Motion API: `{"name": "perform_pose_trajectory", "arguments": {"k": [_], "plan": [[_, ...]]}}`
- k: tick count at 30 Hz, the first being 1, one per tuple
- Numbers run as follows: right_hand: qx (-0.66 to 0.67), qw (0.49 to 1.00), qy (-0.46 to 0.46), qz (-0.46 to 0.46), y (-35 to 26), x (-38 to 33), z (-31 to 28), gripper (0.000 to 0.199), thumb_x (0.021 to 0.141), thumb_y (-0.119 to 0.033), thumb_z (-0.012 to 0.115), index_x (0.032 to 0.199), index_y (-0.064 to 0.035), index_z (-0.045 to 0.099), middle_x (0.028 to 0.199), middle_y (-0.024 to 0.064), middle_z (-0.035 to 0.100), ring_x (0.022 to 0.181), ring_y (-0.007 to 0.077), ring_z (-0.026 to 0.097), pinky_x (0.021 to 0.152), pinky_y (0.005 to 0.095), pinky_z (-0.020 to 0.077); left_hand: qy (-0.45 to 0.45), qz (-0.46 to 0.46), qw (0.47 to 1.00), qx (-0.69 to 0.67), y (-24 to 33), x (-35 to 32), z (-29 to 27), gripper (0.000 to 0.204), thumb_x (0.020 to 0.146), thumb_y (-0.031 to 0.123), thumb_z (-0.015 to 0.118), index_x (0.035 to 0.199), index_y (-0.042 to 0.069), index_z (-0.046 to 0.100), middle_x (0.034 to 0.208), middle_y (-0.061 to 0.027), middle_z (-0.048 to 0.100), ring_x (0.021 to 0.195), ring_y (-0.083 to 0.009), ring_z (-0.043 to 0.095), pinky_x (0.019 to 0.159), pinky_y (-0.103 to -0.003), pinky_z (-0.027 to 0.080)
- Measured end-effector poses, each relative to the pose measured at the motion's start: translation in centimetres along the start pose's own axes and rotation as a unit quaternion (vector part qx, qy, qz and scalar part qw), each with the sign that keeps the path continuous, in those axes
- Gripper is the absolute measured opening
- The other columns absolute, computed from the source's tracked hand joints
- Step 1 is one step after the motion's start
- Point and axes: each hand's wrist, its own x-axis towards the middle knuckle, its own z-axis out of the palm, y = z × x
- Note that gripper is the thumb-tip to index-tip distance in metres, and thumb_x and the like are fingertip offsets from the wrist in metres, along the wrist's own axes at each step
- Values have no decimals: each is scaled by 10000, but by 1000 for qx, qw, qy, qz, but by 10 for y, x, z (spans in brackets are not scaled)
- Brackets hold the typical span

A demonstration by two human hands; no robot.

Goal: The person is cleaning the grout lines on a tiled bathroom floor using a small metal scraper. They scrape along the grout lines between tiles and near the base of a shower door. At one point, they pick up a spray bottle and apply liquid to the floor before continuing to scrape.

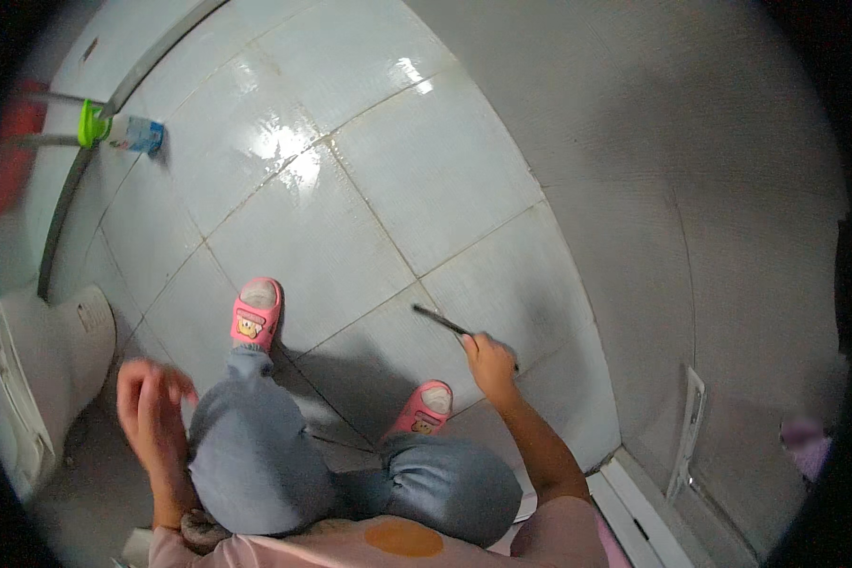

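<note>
Down in the head view, I see the person's right hand (pixel 489 364) with its grip closed around a thin dark stick (pixel 441 320), whose long part points up and left over the tiled floor (pixel 350 237) while a short end shows behind the fist. The stick is to the right of the feet, above the right slipper; whether its tip touches the tiles I can't tell. The left hand (pixel 153 407) is raised beside the left knee of the grey-blue trousers (pixel 256 464), its fingers bent and blurred, so I can't tell how tight that grip is. Both feet wear pink slippers (pixel 257 322) with a cartoon picture on them, the left set further forward than the right. The pale tiles look glossy, with bright light glaring off them toward the top. Over on the left stands a white toilet (pixel 71 336), and further up there's a white-and-blue container (pixel 137 134) beside a bright green piece (pixel 91 123). A grey wall (pixel 653 237) rises along the right side.
</note>
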Motion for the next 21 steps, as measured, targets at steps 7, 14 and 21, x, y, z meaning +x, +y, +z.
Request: {"name": "perform_pose_trajectory", "arguments": {"k": [7,14,21], "plan": [[-58,965,-9,-254,-2,105,-18,411,778,-402,531,574,-45,538,508,121,523,454,283,517,441,366,391,-282,181,912,239,82,-68,25,150,774,187,553,654,98,540,579,-4,571,541,-159,597,475,-258,433],[-156,935,-85,-307,-29,129,-8,472,775,-512,456,674,-76,604,565,106,577,514,257,571,463,369,422,-323,99,922,188,62,-72,43,93,752,153,584,696,82,566,618,-33,596,572,-191,605,508,-279,448],[-199,911,-176,-317,-12,170,-46,492,785,-534,414,720,-97,629,624,112,599,593,286,589,526,400,439,-263,28,955,132,47,-78,32,60,740,111,595,710,66,569,623,-47,594,583,-201,605,524,-283,454]]}}
